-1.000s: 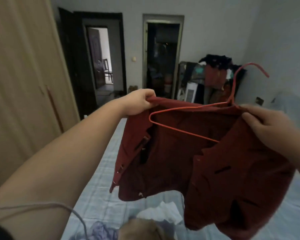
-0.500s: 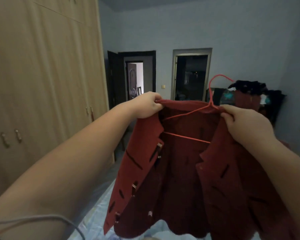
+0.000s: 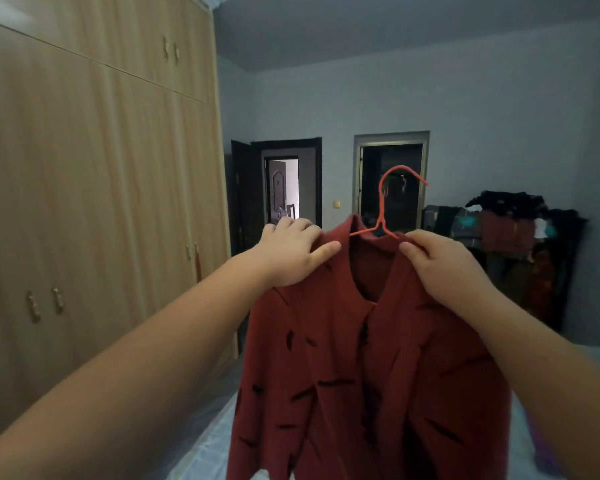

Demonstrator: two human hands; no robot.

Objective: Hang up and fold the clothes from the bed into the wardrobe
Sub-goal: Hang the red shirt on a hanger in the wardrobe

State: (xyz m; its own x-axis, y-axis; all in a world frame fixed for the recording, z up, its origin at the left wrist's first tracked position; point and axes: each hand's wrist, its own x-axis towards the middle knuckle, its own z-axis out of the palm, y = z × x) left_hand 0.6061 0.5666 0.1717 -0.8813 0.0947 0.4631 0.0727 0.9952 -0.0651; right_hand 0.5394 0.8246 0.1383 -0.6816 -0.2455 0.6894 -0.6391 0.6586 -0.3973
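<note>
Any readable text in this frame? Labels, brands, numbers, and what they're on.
None readable.
The red garment carries only dark dash marks, no lettering.
The hanger and wardrobe doors show no label.
The clothes pile by the far wall is too dim and small to tell.

2 bare forearms, 2 bare grips.
Bare along the whole visible length, from the lower corners of the view up to the fingertips. Broad and rounded close to the camera, narrowing steadily toward each wrist, with smooth, even surfaces. On the left grip (image 3: 293,252): short, full fingers, a thick thumb, soft low knuckles. On the right grip (image 3: 442,268): the same rounded build, with a broad back and a thick thumb. Dimly lit and slightly soft in focus, so nails and finer marks too unclear to tell.
</note>
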